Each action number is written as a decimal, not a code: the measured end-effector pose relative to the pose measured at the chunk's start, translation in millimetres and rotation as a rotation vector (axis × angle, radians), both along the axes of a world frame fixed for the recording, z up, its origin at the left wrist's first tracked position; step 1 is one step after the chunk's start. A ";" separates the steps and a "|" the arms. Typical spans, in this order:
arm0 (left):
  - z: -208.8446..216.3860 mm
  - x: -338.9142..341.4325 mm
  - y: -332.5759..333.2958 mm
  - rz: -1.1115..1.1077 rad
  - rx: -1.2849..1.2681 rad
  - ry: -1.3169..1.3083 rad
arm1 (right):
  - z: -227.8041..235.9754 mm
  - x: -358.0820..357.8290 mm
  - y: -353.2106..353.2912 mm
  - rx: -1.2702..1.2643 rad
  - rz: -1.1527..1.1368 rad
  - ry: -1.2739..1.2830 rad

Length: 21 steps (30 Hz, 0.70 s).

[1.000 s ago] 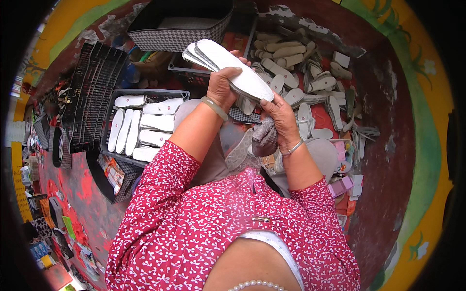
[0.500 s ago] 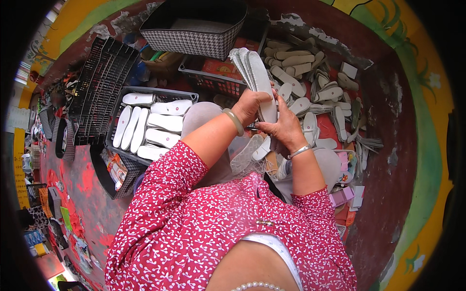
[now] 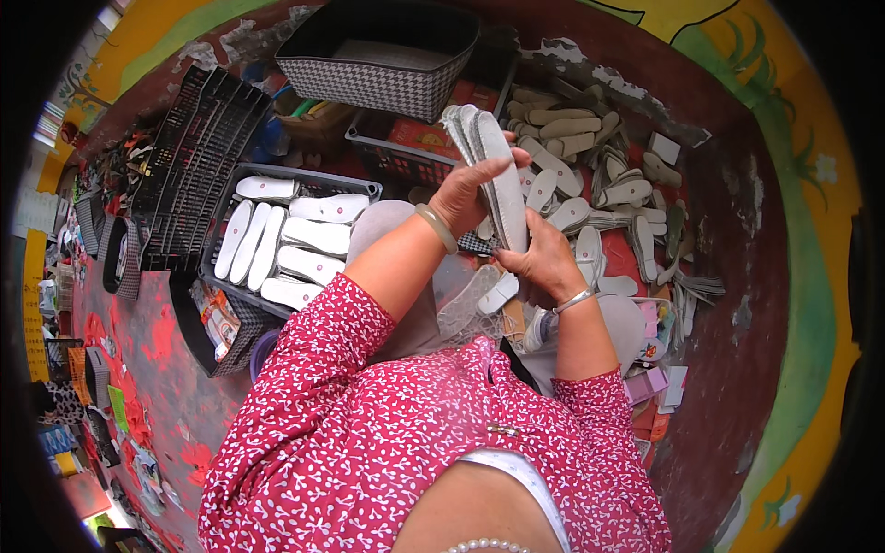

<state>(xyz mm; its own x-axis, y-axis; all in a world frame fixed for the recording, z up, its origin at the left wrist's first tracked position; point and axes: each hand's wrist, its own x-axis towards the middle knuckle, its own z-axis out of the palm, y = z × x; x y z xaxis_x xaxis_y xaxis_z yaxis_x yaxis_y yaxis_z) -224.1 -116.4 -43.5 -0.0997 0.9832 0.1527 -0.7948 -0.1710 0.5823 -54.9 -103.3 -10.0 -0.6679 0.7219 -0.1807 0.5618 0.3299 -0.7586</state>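
Note:
A stack of pale shoe insoles (image 3: 506, 198) stands nearly upright before me, its upper ends fanned slightly to the left. My left hand (image 3: 459, 195) is wrapped around its left side at mid-height, thumb across the front and fingertips showing at the far right edge. At the bottom, my right hand (image 3: 546, 260) is closed on the lower right edge, its thumb near the lower tip. White insoles (image 3: 313, 234) with small red marks lie in bundles in a grey crate (image 3: 324, 175) to the left. A loose pile of insoles (image 3: 631, 192) spreads to the right of my hands.
A houndstooth basket (image 3: 373, 81) sits at the back, above a dark crate (image 3: 406, 161). Another black crate (image 3: 195, 175) leans at the far left. Clear plastic (image 3: 467, 306) lies between my knees. A tray with pink items (image 3: 651, 323) is beside my right knee.
The stack has dropped slightly and tilts a little differently. My left hand has shifted its hold, its fingertips now showing past the right edge. My right hand stays at the lower end.

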 end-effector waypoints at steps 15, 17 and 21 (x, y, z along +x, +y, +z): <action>2.0 -8.3 1.0 -0.112 0.097 0.054 | -18.9 3.1 -3.1 0.339 0.032 -0.174; 2.8 -6.1 0.6 -0.082 0.067 0.102 | -16.9 3.1 -5.0 0.393 0.009 -0.215; 0.3 -9.7 3.0 -0.109 0.082 0.014 | -15.0 2.1 -5.3 0.403 0.047 -0.131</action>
<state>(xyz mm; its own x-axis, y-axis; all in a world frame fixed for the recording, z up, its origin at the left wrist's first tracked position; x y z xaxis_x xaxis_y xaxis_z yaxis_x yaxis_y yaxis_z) -233.8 -113.4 -43.2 0.0097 0.9723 0.2335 -0.8032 -0.1316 0.5810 -52.8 -108.6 -25.1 -0.6922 0.7213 0.0245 0.6218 0.6133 -0.4871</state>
